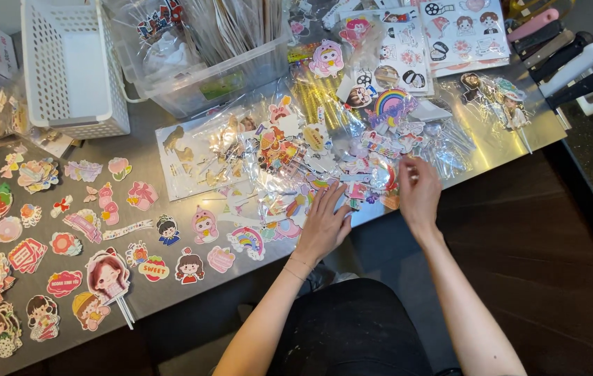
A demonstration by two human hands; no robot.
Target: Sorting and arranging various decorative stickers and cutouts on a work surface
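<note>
Left hand (323, 226): fingers flat and spread, pressing on the clear plastic packets (289, 188) at the table's near edge, gripping nothing. Right hand (418, 191): fingertips pinched down into the same heap, approx. at a small cutout pick, but can't tell what exactly is nipped (glare off the plastic hides it). Outward from there: heap of bagged toppers (380, 125) w/ rainbow, cartoon figures etc., mostly sealed yet. Further left, loose paper cutouts (101, 230) lie spread singly on the grey table (171, 289), in rough rows, a few w/ sticks. My read: maybe half done, left side laid out, centre pile and sticker sheets (450, 31) up top not yet unpacked. White basket (73, 69) and clear tub (199, 49) stand behind.
</note>
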